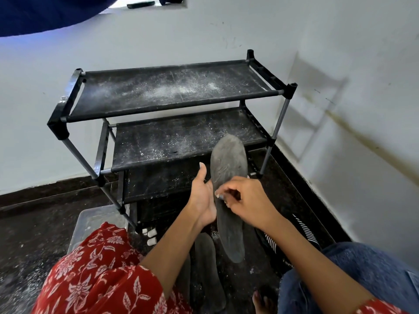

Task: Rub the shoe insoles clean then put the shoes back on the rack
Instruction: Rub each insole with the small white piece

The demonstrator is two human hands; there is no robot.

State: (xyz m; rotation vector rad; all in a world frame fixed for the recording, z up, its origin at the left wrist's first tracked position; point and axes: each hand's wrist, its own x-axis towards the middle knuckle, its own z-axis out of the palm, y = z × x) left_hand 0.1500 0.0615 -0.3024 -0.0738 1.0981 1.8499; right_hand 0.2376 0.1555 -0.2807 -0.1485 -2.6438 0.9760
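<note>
Here, the person holds one grey insole (229, 177) upright in front of the black shoe rack (172, 105), toe end up. The left hand (203, 198) supports the insole from its left edge, palm open, fingers behind it, thumb straight. The right hand (242, 200) is at the insole's middle, its fingers (223, 193) curled and pressing on the face. Two more insoles (206, 264) lie flat on the dark floor (34, 234) beneath the arms. The rack shelves carry white powder. A clear plastic box (95, 223) sits on the floor left of the rack. A striped item (301, 232) lies to the right.
</note>
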